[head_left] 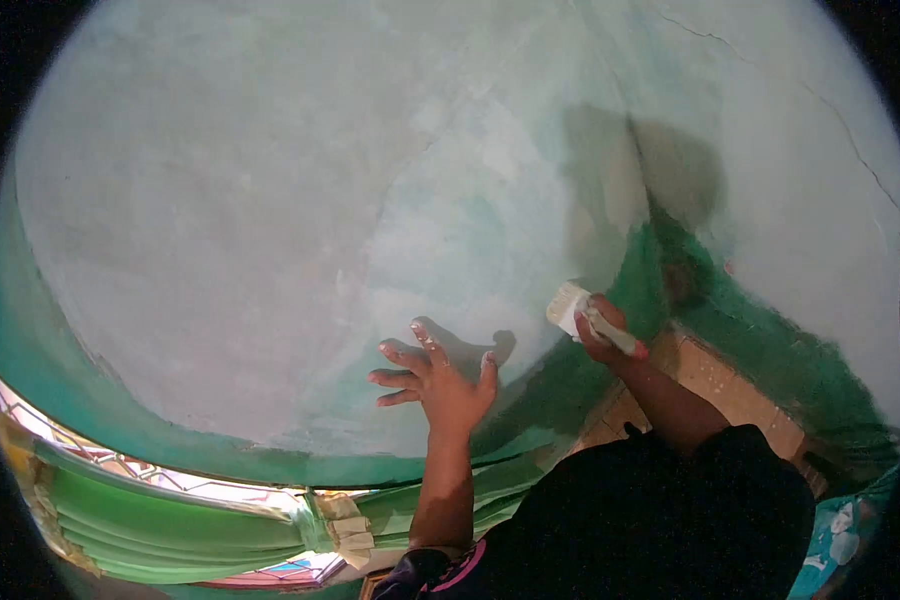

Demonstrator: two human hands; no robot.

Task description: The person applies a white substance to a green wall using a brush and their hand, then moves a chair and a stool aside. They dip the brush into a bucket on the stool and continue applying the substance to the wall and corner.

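My right hand [600,328] is closed round a wide paintbrush [567,304]. White paint coats the brush head, which points up and left, and the handle ends in a red tip at the lower right. Close to the wall [240,230], my left hand [443,383] is open with its fingers spread. White paint marks several of its fingertips. The wall carries a patchy pale coat, with green showing through near both hands. Darker green surrounds the wall corner just right of the brush.
Below the painted wall hangs a green curtain [170,520] tied back over a window with a metal lattice [100,445]. Brown tiles [725,385] lie beneath the corner. Thin cracks run across the right wall [810,190]. A teal patterned cloth [828,545] sits at the lower right.
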